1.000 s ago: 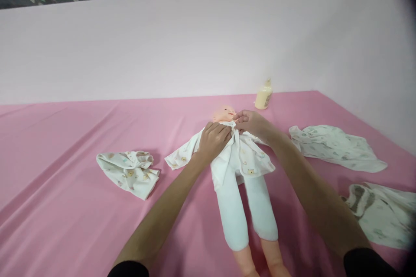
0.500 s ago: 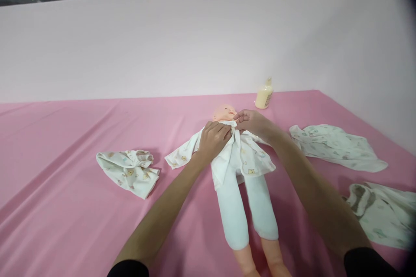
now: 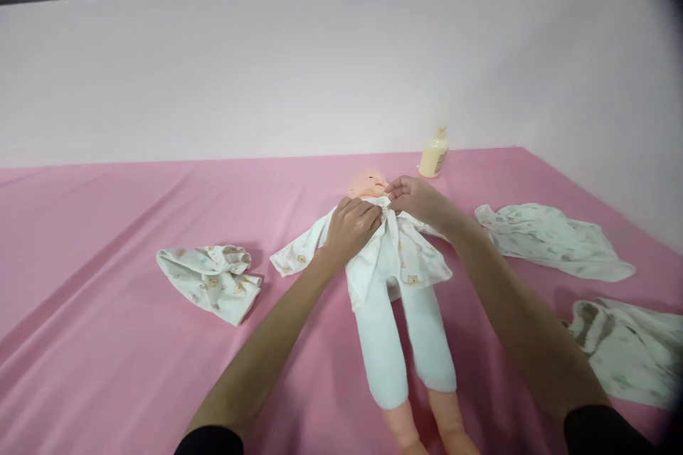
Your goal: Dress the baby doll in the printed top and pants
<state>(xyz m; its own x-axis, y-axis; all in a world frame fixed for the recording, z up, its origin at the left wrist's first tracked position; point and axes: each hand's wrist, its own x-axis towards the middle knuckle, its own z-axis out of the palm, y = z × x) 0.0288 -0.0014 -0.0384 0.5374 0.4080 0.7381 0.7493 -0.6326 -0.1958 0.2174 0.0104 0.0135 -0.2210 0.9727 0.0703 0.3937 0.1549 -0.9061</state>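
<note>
A baby doll (image 3: 368, 183) lies on its back, head away from me, in white leggings (image 3: 381, 341) and an open-fronted white baby jacket (image 3: 424, 259) with small bear prints. My left hand (image 3: 352, 227) rests on the chest, its fingers curled over the jacket's front edge near the neck. At the other side of the collar is my right hand (image 3: 413, 197), fingers bent and thumb close to the cloth in what looks like a pinch. The exact spot between its fingertips is too small to make out. Both jacket sleeves are spread outward.
A folded printed garment (image 3: 213, 281) lies to the left. Two more printed cloths, one farther back (image 3: 555, 238) and one nearer (image 3: 624, 348), lie to the right. A pale yellow pump bottle (image 3: 433, 156) stands by the white wall (image 3: 267, 78). Pink sheet (image 3: 107, 242) covers the surface.
My right hand has shifted very slightly up and away at the collar. My left hand, the doll and the jacket look nearly the same.
</note>
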